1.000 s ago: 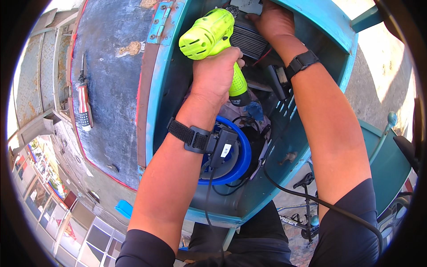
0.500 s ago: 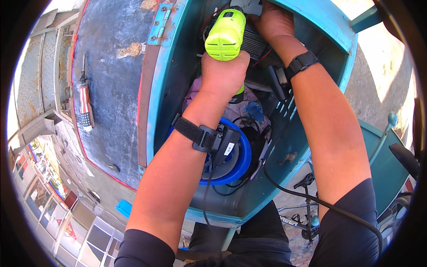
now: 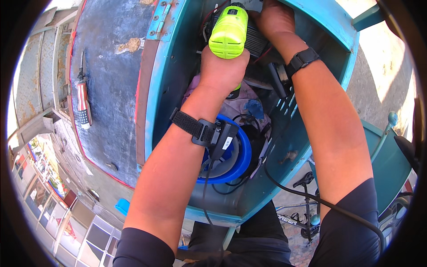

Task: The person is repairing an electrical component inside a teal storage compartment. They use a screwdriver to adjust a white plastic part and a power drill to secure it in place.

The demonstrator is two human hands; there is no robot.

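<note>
Since a second ago I see the lime-green drill (image 3: 229, 31) swing from tilted to pointing straight into the teal box (image 3: 178, 80). My left hand (image 3: 222, 71) is wrapped tight around its grip; my right hand (image 3: 275, 18) presses on the dark ribbed part (image 3: 255, 42), fingers hidden, so I cannot tell their hold. Loose black cables (image 3: 249, 120) lie below; I judge the bit could slip toward my right hand or snag one.

Teal metal box (image 3: 178, 89), blue pail (image 3: 238, 162) inside, cloth (image 3: 242, 104), black cables (image 3: 249, 124)
</note>
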